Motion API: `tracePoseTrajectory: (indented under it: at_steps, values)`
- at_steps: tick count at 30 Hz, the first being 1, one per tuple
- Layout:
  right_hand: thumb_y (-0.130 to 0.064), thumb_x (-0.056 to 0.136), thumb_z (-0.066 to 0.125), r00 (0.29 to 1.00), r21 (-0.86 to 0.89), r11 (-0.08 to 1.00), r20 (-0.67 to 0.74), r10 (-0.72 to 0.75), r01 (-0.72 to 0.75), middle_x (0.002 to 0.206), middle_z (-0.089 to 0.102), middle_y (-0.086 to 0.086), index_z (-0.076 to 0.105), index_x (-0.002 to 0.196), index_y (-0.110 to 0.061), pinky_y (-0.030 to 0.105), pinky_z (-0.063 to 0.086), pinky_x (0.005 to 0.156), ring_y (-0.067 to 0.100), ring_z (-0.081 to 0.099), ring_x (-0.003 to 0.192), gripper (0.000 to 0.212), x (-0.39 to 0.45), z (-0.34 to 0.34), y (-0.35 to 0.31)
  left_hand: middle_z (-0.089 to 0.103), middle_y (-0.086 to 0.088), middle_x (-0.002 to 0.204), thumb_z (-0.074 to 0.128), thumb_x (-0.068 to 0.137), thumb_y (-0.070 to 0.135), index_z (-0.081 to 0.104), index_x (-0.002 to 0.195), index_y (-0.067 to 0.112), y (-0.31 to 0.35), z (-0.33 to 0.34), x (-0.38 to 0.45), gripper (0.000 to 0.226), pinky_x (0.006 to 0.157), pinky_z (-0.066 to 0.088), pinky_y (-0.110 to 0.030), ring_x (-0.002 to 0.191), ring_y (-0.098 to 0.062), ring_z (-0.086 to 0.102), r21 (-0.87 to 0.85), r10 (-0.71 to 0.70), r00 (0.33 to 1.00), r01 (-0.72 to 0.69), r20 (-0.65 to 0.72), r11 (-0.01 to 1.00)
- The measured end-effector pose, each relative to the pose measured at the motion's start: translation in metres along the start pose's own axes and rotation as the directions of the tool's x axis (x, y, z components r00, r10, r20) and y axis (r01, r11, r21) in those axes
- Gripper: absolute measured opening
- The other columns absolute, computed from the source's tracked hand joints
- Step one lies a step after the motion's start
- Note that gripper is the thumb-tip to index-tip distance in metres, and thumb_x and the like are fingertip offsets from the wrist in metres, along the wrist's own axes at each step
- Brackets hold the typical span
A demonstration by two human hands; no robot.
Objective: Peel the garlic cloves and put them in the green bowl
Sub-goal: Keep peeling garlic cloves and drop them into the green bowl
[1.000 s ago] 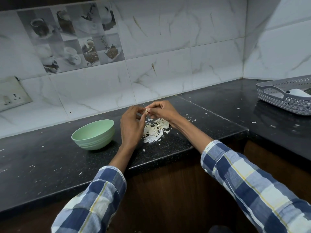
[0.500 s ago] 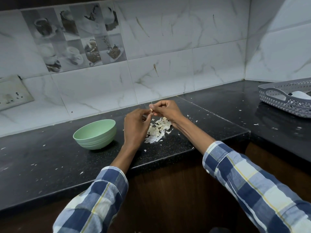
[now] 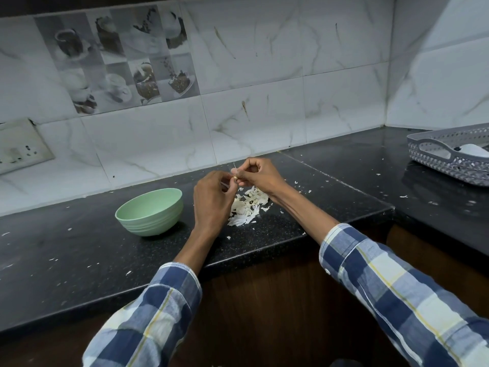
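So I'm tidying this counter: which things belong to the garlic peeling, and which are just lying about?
Job:
- garlic clove, pinched by left hand and right hand
- green bowl
- pile of peels

Lying about:
- grey basket, far right
- wall socket

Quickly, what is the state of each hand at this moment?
Left hand: fingers curled, pinching the garlic clove.
Right hand: fingers curled, pinching the same clove from the other side.
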State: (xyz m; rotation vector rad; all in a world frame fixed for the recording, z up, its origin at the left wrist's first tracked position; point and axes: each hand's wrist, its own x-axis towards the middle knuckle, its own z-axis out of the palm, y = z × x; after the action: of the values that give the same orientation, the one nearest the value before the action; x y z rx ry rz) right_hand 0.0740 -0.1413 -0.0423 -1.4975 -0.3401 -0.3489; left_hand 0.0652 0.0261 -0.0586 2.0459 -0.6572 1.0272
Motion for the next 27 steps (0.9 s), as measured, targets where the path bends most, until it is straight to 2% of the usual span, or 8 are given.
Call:
tracePoseTrajectory:
  at_steps: [8, 14, 20, 24, 27]
  values:
    - [-0.006, 0.088, 0.079, 0.998, 0.012, 0.998, 0.016, 0.056, -0.056, 0.087, 0.075, 0.013, 0.07, 0.105, 0.006, 0.021, 0.059, 0.065, 0.014, 0.073, 0.072, 0.023, -0.001, 0.004, -0.002, 0.066, 0.003, 0.081, 0.072, 0.094, 0.02, 0.066, 0.089, 0.015, 0.002, 0.002, -0.001, 0.009, 0.065, 0.055, -0.044, 0.069, -0.014, 0.062, 0.042, -0.021, 0.999, 0.022, -0.029, 0.999]
    - [-0.007, 0.089, 0.078, 0.994, 0.086, 0.99, 0.013, 0.11, -0.111, 0.098, 0.075, 0.018, 0.068, 0.115, 0.01, 0.027, 0.064, 0.078, 0.023, 0.073, 0.083, 0.032, 0.0, 0.002, -0.005, 0.064, 0.004, 0.087, 0.063, 0.098, 0.019, 0.063, 0.095, 0.017, -0.001, 0.006, 0.001, 0.004, 0.069, 0.056, -0.043, 0.075, -0.011, 0.062, -0.044, -0.027, 1.0, 0.027, -0.008, 0.999]
    - [-0.006, 0.093, 0.073, 0.985, 0.144, 0.975, 0.061, 0.163, -0.17, 0.095, 0.072, 0.015, 0.066, 0.119, 0.01, 0.027, 0.062, 0.082, 0.018, 0.068, 0.08, 0.032, -0.001, 0.002, -0.008, 0.063, 0.008, 0.09, 0.056, 0.103, 0.023, 0.058, 0.098, 0.02, -0.007, 0.01, 0.003, 0.006, 0.069, 0.056, -0.042, 0.077, -0.01, 0.063, -0.093, -0.055, 0.998, 0.055, 0.002, 0.994]
    - [-0.007, 0.094, 0.073, 0.982, 0.139, 0.974, 0.085, 0.167, -0.178, 0.087, 0.07, 0.009, 0.067, 0.118, 0.009, 0.022, 0.062, 0.075, 0.014, 0.066, 0.077, 0.03, -0.002, 0.002, -0.009, 0.058, 0.011, 0.089, 0.051, 0.105, 0.03, 0.052, 0.096, 0.025, -0.008, 0.011, 0.002, 0.01, 0.067, 0.054, -0.043, 0.077, -0.01, 0.06, -0.054, -0.063, 0.998, 0.062, -0.013, 0.997]
    - [-0.007, 0.094, 0.072, 0.982, 0.133, 0.975, 0.087, 0.166, -0.176, 0.088, 0.07, 0.01, 0.068, 0.117, 0.007, 0.019, 0.059, 0.071, 0.013, 0.066, 0.078, 0.027, -0.003, 0.002, -0.01, 0.055, 0.012, 0.089, 0.048, 0.105, 0.033, 0.049, 0.096, 0.025, -0.011, 0.012, 0.001, 0.012, 0.066, 0.051, -0.042, 0.077, -0.006, 0.056, -0.025, -0.071, 0.997, 0.07, -0.033, 0.997]
